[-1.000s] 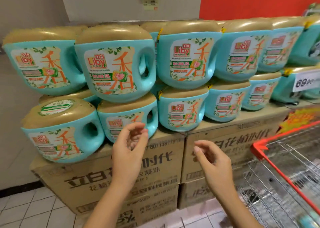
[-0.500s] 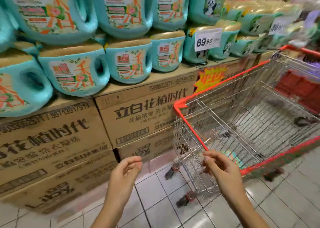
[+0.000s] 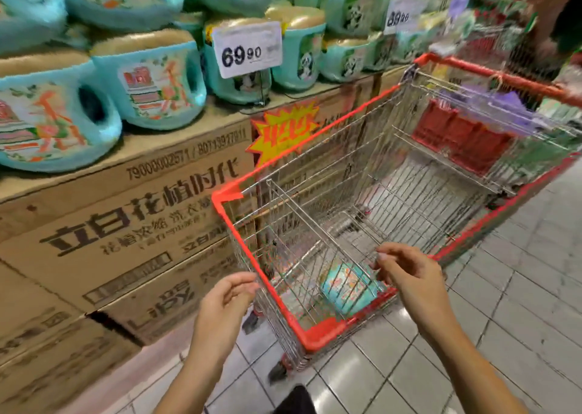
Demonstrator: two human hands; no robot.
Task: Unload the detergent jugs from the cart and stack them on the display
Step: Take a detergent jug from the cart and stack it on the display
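A wire shopping cart (image 3: pixel 239 243) with a red rim stands on the tiled floor to the right of the display. One turquoise detergent jug (image 3: pixel 345 289) lies in its near corner, seen through the wires. Turquoise jugs with gold lids (image 3: pixel 151 79) are stacked on brown cartons (image 3: pixel 126 224) at the left. My left hand (image 3: pixel 225 303) hovers outside the cart's near left edge, fingers curled and apart, holding nothing. My right hand (image 3: pixel 409 275) hangs over the cart's near right rim, just above the jug, empty with fingers apart.
A 69.90 price sign (image 3: pixel 247 49) stands among panda-labelled jugs (image 3: pixel 302 57) further along the display. A yellow and red starburst tag (image 3: pixel 285 130) is stuck to a carton. A red child seat flap (image 3: pixel 456 134) sits at the cart's far end. A person's dark clothing (image 3: pixel 567 10) shows at top right.
My view has swung right and down from the stacked jugs to the cart. Both empty hands have come away from the display and now hover at the cart's near end.
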